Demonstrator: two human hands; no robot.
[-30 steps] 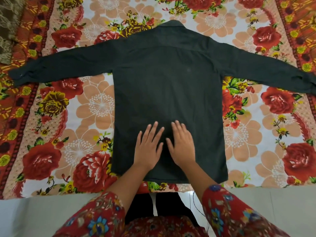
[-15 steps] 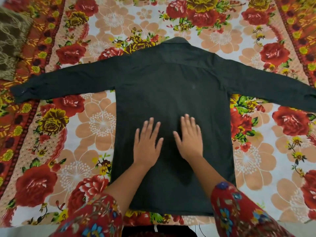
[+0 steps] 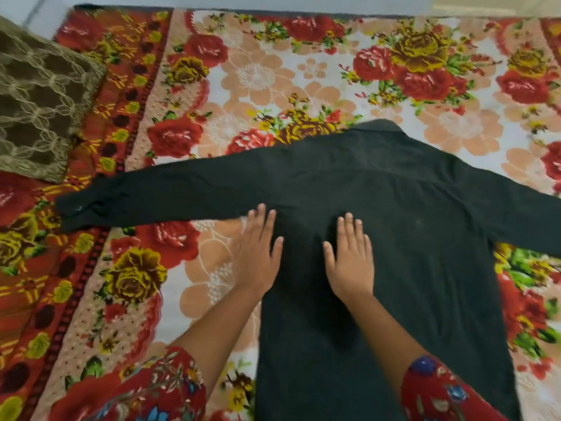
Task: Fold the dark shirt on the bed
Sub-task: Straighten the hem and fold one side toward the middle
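The dark shirt (image 3: 409, 244) lies flat, back side up, on the flowered bed sheet (image 3: 273, 80), collar pointing away from me. Its left sleeve (image 3: 170, 196) stretches out to the left; the right sleeve runs off the right edge of the view. My left hand (image 3: 258, 253) lies flat, fingers apart, on the shirt's left side edge just below the armpit, partly over the sheet. My right hand (image 3: 349, 256) presses flat on the middle of the shirt's back. Neither hand holds cloth.
A brown patterned cushion (image 3: 39, 98) sits at the far left of the bed. The bed's far edge and a pale wall (image 3: 212, 1) show at the top. Bare sheet lies beyond the collar and left of the shirt body.
Both hands have slid up the shirt's back from near the hem toward the chest, and the left hand has moved out to the left edge. The view has shifted left.
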